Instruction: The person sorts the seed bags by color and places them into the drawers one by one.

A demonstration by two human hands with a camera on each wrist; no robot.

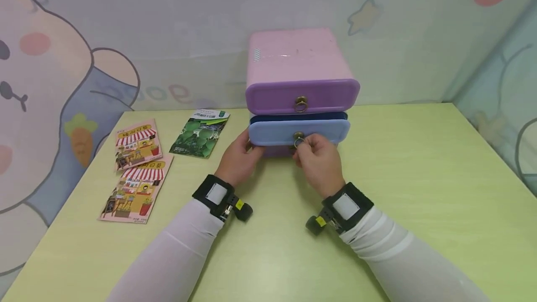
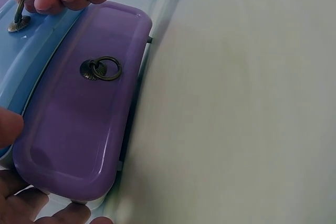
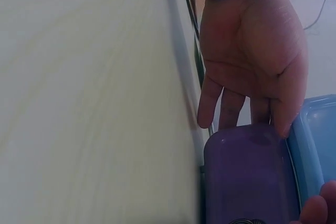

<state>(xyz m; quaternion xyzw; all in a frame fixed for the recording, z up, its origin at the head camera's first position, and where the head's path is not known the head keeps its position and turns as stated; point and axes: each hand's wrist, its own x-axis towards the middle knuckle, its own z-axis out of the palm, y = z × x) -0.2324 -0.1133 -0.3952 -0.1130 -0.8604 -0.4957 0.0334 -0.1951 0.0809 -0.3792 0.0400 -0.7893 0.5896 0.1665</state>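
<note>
A small three-drawer cabinet (image 1: pixel 295 55) has a pink body and a purple top drawer (image 1: pixel 272 99). Its blue middle drawer (image 1: pixel 272 133) is pulled partway out, with a dark gap along the top edge. Finger and thumb of my right hand (image 1: pixel 320 162) pinch the brass ring pull (image 1: pixel 299 140) on the blue front. At the cabinet's lower left side is my left hand (image 1: pixel 240 160); in the right wrist view its fairly straight fingers lie along the side, the thumb by the front corner. The bottom purple drawer (image 2: pixel 79 124) sits closed below, its ring hanging free.
Two pink illustrated packets (image 1: pixel 133 195) lie overlapping at the table's left. A green leafy seed packet (image 1: pixel 200 134) is between them and the cabinet. Behind the yellow-green table (image 1: pixel 419 190) hangs a cartoon-printed cloth (image 1: pixel 189 22). Both wrists wear black straps with cameras (image 1: pixel 348 209).
</note>
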